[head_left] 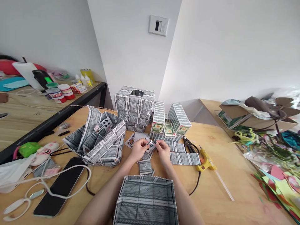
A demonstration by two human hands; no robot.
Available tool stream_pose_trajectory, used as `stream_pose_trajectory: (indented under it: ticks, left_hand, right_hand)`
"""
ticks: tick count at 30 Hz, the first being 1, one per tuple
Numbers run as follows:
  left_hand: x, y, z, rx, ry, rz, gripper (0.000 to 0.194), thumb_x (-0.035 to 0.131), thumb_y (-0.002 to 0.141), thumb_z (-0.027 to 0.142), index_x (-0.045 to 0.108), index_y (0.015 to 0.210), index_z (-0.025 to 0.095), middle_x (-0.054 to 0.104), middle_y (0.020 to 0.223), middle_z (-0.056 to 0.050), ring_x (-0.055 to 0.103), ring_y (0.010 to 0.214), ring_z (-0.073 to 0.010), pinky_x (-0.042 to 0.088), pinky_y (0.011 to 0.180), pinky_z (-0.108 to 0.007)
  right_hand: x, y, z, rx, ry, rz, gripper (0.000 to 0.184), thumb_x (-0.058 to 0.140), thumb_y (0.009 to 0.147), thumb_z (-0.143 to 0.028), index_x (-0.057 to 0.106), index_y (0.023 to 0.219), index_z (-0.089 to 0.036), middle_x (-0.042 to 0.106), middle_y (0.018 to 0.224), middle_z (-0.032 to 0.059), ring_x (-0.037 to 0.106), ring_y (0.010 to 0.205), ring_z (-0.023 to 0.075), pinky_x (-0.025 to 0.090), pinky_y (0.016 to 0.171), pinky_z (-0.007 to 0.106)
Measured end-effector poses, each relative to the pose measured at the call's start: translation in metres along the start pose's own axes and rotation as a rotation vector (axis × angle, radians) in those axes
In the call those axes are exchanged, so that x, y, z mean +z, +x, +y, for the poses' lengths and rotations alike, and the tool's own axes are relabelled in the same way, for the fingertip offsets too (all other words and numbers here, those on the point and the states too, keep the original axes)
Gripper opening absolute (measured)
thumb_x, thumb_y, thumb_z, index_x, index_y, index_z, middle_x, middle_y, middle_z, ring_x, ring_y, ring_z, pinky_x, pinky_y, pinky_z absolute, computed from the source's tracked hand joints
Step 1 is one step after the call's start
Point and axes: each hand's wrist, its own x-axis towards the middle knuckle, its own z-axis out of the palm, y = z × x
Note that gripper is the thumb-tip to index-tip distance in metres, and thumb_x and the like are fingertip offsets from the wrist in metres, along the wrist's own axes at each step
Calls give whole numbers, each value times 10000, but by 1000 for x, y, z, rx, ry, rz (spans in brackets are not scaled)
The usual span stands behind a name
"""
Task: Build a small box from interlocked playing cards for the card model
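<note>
In the middle of the table, my left hand [140, 148] and my right hand [163, 150] pinch a small white-faced playing card [151, 146] from either side; my fingers hide part of it. Grey-backed playing cards [145, 167] lie loose below my hands, and a few face-up cards [130, 140] show just past the left one. Between my forearms, close to me, stands a box made of playing cards [146, 197]. Joined strips of cards [184, 158] lie to the right of my right hand.
A card-covered bin [103, 140] stands left, a card-built block [134, 107] and stacked card packs [179, 118] behind. Right are black scissors [189, 146] and a yellow glue gun [207, 162] with a glue stick. A phone [59, 187] and white cable lie left.
</note>
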Motion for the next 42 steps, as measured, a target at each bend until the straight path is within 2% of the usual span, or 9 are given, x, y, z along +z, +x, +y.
stream_pose_trajectory:
  ticks: [4, 8, 12, 17, 23, 27, 32, 39, 42]
  left_hand:
    - [1, -1, -1, -8, -24, -31, 97, 577, 703, 208, 529, 650, 141, 508, 588, 34, 475, 552, -91, 390, 524, -195]
    - [1, -1, 0, 0, 1, -16, 86, 571, 708, 207, 575, 768, 145, 568, 692, 7, 525, 646, -112, 425, 609, -219]
    - [-1, 1, 4, -46, -50, 44, 258, 617, 643, 185, 581, 897, 158, 621, 880, -29, 575, 803, -152, 446, 704, -250]
    - [-3, 6, 0, -148, -116, 58, 162, 625, 622, 228, 580, 746, 135, 605, 685, -3, 558, 647, -145, 428, 588, -238]
    - [-6, 7, -9, -114, -45, 18, 130, 598, 637, 256, 545, 625, 138, 525, 565, 31, 488, 549, -110, 369, 515, -208]
    - [-4, 5, -7, -67, 3, 43, 106, 578, 661, 234, 564, 716, 145, 554, 639, 20, 507, 600, -114, 397, 546, -209]
    - [1, 2, -6, -67, -171, -17, 198, 560, 713, 263, 546, 876, 152, 595, 806, -21, 564, 667, -133, 464, 564, -235]
    - [-1, 4, -8, -13, -60, 108, 168, 555, 715, 209, 556, 873, 151, 595, 750, -20, 559, 663, -128, 452, 588, -226]
    - [-2, 4, -8, 3, 33, 128, 174, 523, 738, 191, 580, 898, 153, 597, 727, -15, 556, 659, -128, 449, 605, -229]
  right_hand:
    - [-1, 1, -1, -1, -90, -58, 211, 598, 722, -362, 677, 718, -167, 660, 722, 34, 562, 679, 166, 433, 651, 282]
    - [-1, 3, 7, 37, -71, -42, 255, 604, 714, -394, 676, 732, -150, 640, 651, 24, 538, 587, 144, 430, 573, 265]
    - [-1, 4, 14, 111, 17, -20, 313, 640, 669, -442, 656, 775, -147, 636, 663, 28, 529, 509, 133, 439, 477, 255]
    - [1, 3, 13, 172, 97, -67, 314, 666, 643, -451, 594, 760, -169, 608, 656, 9, 564, 528, 146, 499, 518, 287]
    - [0, 5, 14, 150, 56, -99, 296, 649, 659, -448, 543, 687, -174, 541, 590, -24, 525, 541, 127, 492, 520, 267]
    - [2, 4, 18, 103, 42, -75, 270, 621, 693, -433, 509, 694, -188, 506, 581, -41, 490, 499, 107, 458, 470, 235]
    - [4, 4, 21, 65, 113, -56, 244, 599, 733, -402, 450, 722, -209, 495, 549, -59, 477, 439, 92, 412, 399, 201]
    - [7, 0, 11, 159, 239, -195, 306, 658, 697, -356, 441, 859, -213, 613, 681, -22, 615, 508, 135, 518, 476, 270]
    - [6, 0, 7, 188, 251, -245, 367, 677, 671, -338, 441, 920, -207, 627, 618, -29, 630, 495, 153, 531, 492, 280]
